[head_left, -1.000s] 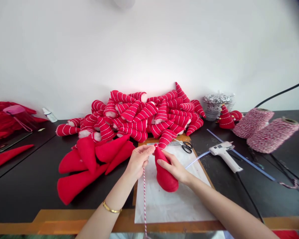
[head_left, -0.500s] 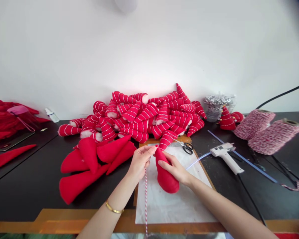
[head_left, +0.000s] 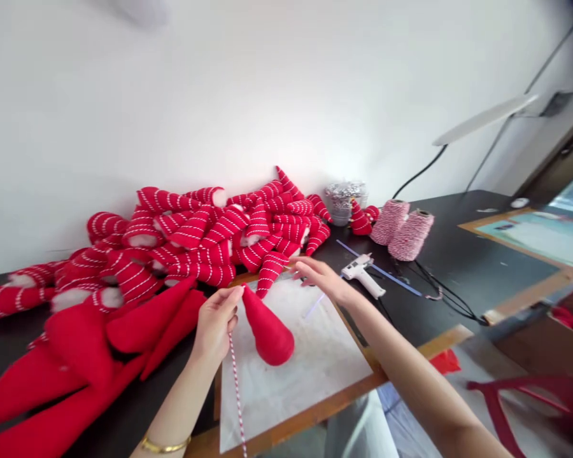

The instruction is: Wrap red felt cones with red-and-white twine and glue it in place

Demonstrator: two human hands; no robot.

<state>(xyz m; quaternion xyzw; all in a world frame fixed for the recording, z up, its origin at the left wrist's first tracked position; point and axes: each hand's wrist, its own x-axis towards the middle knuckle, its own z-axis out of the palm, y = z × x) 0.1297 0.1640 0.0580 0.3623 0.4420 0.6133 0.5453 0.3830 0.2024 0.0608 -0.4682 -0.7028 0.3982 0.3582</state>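
Pinching left hand (head_left: 219,318) at cone tip (head_left: 249,300)

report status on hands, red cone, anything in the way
Left hand pinching red cone at its tip, striped cord hanging below that hand. Right hand open, apart from red cone. Nothing blocking red cone; glue gun near right hand.

Right hand (head_left: 323,278) — now off the red cone (head_left: 270,331)

My left hand (head_left: 217,324) pinches the red cone (head_left: 270,332) at its tip, striped string (head_left: 235,384) hanging below | my right hand (head_left: 323,281), apart from the cone, hovers above the paper (head_left: 310,381), fingers extended, near the glue gun (head_left: 363,273) | striped cones (head_left: 224,228) heaped by the wall (head_left: 248,95)
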